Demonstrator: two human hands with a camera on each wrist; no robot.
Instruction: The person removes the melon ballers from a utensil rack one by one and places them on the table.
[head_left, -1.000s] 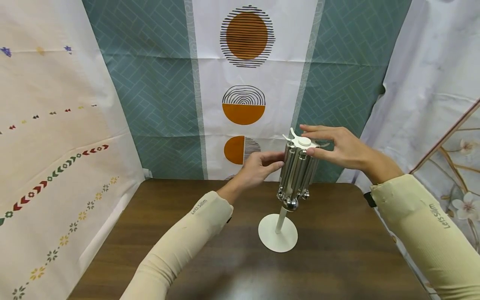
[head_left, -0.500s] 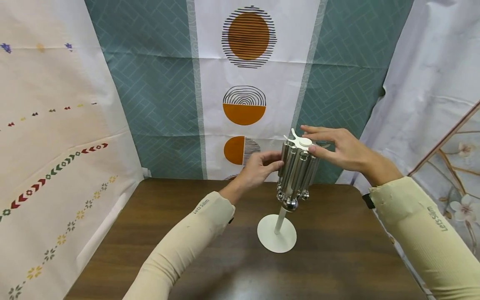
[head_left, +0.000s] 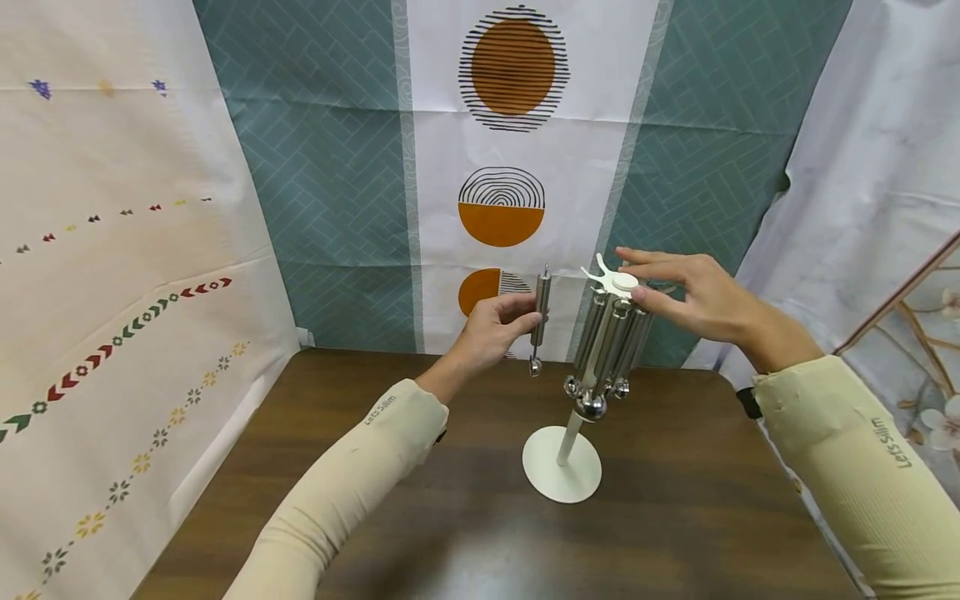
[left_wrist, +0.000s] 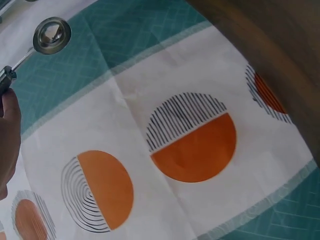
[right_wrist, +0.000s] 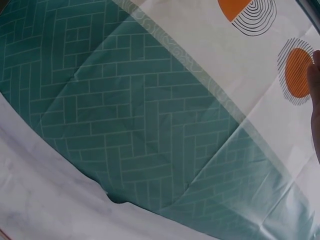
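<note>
In the head view, my left hand [head_left: 487,333] grips a melon baller [head_left: 540,312] by its thick metal handle, its small scoop hanging down. The left wrist view shows that round scoop [left_wrist: 52,36] on a thin neck, with part of my hand [left_wrist: 9,140] at the edge. To its right stands a white rack [head_left: 561,467] with a round base and a branched top. Several more metal utensils [head_left: 607,342] with round ends hang from it. My right hand [head_left: 693,292] rests at the rack's top, thumb by the round cap and fingers stretched across.
A brown wooden table [head_left: 420,517] carries the rack. Behind it hangs a green and white cloth [head_left: 322,167] with orange circles. Patterned cloth [head_left: 135,250] closes the left side, and a pale floral cloth [head_left: 862,167] the right.
My left hand has moved left, away from the rack, bringing one melon baller off it. My right hand stays at the rack's top. The view has shifted slightly.
</note>
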